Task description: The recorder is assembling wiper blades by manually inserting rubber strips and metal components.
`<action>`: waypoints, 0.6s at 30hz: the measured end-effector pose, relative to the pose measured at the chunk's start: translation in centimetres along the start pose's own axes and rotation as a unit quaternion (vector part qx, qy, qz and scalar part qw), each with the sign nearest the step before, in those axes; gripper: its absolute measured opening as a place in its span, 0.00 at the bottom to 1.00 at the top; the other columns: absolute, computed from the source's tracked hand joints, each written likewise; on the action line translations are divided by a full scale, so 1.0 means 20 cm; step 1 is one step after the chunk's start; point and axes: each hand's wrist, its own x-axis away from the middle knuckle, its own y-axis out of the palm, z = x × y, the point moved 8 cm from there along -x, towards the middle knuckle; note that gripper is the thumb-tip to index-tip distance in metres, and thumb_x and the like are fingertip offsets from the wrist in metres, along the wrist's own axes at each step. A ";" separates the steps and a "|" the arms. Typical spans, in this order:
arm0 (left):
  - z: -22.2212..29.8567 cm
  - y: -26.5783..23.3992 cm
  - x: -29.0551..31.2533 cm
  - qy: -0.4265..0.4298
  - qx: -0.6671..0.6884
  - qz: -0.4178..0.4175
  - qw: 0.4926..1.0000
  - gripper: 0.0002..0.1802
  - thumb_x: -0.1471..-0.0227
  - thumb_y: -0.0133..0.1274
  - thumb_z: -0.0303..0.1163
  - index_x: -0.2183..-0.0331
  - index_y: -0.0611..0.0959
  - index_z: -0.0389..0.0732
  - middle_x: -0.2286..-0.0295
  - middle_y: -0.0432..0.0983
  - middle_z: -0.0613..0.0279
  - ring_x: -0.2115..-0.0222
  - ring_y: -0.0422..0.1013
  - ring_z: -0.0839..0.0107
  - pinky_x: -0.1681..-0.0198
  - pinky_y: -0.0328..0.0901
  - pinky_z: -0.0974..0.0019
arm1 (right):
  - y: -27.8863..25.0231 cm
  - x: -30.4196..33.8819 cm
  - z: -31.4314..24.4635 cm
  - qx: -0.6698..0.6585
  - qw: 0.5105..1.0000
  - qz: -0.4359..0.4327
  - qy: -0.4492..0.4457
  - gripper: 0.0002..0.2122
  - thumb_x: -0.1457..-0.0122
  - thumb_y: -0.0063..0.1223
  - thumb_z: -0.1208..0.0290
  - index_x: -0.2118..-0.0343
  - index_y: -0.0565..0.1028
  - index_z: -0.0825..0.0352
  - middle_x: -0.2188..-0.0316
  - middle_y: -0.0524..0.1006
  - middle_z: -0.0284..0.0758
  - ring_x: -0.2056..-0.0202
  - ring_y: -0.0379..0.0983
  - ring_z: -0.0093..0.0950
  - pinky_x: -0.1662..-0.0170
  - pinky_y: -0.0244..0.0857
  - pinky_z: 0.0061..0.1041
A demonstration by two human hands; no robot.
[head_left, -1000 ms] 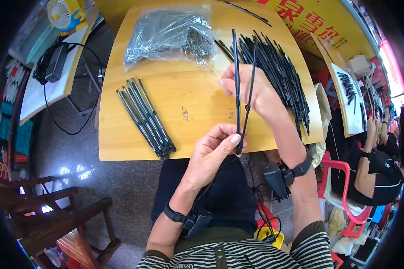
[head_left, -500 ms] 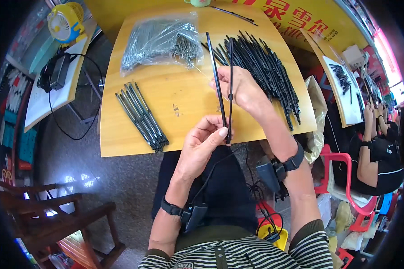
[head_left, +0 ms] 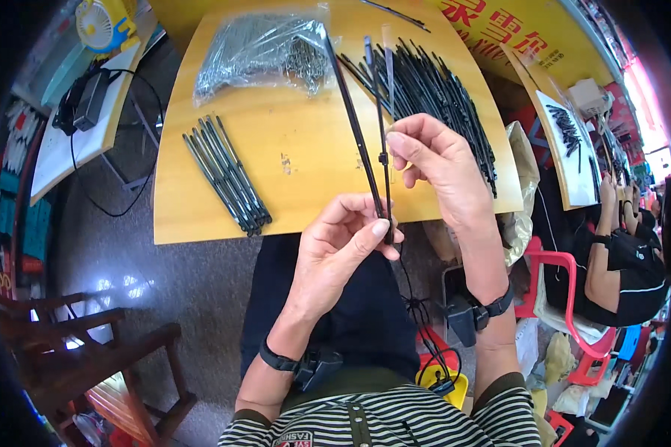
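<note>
My left hand [head_left: 350, 238] pinches the lower ends of two long, slim black bars [head_left: 356, 119] that spread into a narrow V above the fingers. The shorter right-hand bar has a small dark knob midway along it. Beside that knob, my right hand [head_left: 440, 160] has thumb and forefinger closed on a thin, pale strip [head_left: 388, 63], upright and faint from blur. Whether the strip touches the bar I cannot tell. Behind my right hand lies a big heap of similar black bars [head_left: 443, 104]. On the left of the table is a neat row of several black bars [head_left: 227, 175].
A clear plastic bag [head_left: 257, 56] full of thin metal pieces lies at the back of the wooden table [head_left: 306, 145]. One loose bar [head_left: 395, 15] lies at the far edge. On the right stand a side table [head_left: 574, 175], a red chair [head_left: 570, 261] and a co-worker [head_left: 630, 279].
My right hand has come back from near the bag, now upright by the knob with a thin strip. The black bars have shifted slightly left; the left hand keeps its pinch.
</note>
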 end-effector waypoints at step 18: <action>0.04 -0.07 0.03 0.004 -0.055 0.079 0.995 0.20 0.52 0.52 0.21 0.55 0.70 0.29 0.68 0.71 0.58 0.68 0.71 0.71 0.66 0.67 0.74 | 0.04 0.11 0.07 -0.181 0.982 -0.048 0.040 0.07 0.45 0.52 0.70 0.66 0.72 0.66 0.72 0.75 0.30 0.70 0.74 0.17 0.74 0.66 0.11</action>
